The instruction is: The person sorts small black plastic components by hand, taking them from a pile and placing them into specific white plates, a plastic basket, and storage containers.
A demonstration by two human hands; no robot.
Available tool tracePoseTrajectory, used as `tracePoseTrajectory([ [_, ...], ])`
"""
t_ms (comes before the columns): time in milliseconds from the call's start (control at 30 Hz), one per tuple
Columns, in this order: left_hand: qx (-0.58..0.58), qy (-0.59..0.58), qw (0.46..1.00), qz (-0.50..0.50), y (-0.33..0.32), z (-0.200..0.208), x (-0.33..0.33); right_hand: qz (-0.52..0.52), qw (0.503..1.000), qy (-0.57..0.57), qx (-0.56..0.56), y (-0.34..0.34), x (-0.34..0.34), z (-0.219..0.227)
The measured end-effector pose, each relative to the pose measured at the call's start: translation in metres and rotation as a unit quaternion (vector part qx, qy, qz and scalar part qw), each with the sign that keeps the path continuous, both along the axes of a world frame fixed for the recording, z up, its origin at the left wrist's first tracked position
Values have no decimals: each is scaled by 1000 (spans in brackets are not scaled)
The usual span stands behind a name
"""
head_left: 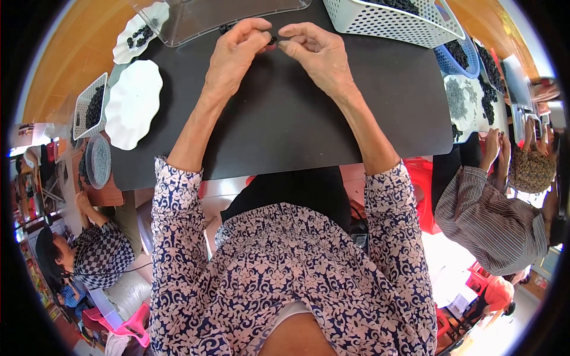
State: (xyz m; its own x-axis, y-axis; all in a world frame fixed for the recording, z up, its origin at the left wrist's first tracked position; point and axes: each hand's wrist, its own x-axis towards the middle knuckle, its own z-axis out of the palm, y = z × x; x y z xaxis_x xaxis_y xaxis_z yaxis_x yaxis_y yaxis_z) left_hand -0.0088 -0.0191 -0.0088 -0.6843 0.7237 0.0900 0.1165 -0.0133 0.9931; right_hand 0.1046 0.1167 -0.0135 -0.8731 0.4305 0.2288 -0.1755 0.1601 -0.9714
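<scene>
Above the dark tabletop (255,136), at its far side, my two hands face each other with a narrow gap between them. My left hand (236,56) is closed, pinching a small round black part (272,41) between thumb and forefinger. My right hand (319,56) has its fingers curled and its thumb drawn in near the forefinger; anything in that pinch is too small to make out. Just beyond my left hand lies a clear plastic tray (174,40), with some black pieces (225,28) showing by the knuckles.
A white perforated basket (386,26) of black pieces stands far right, beside a blue basket (473,62). On the left are a scalloped white plate (134,104), another plate with black pieces (123,52), and a small white basket (79,115). Other people sit at both sides.
</scene>
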Motion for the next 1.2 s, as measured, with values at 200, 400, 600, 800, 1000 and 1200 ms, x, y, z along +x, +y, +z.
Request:
tracePoseTrajectory([
  [200, 97, -182, 976, -69, 4, -3, 6, -84, 973, 23, 214, -6, 0, 3],
  [400, 96, -191, 976, -41, 7, -5, 12, -125, 949, 46, 286, -11, 0, 6],
  [600, 129, -220, 966, -39, 10, -5, 17, -145, 932, 92, 320, -6, -4, -5],
  [800, 88, -62, 994, -15, 7, -3, 14, -134, 922, 106, 347, -7, -3, -2],
  [1000, 44, 141, 988, -47, 6, 5, 20, -107, 929, 120, 334, -9, -3, 0],
  [1200, 41, 107, 992, -50, 5, -3, 16, -85, 947, 78, 299, -10, -2, -2],
])
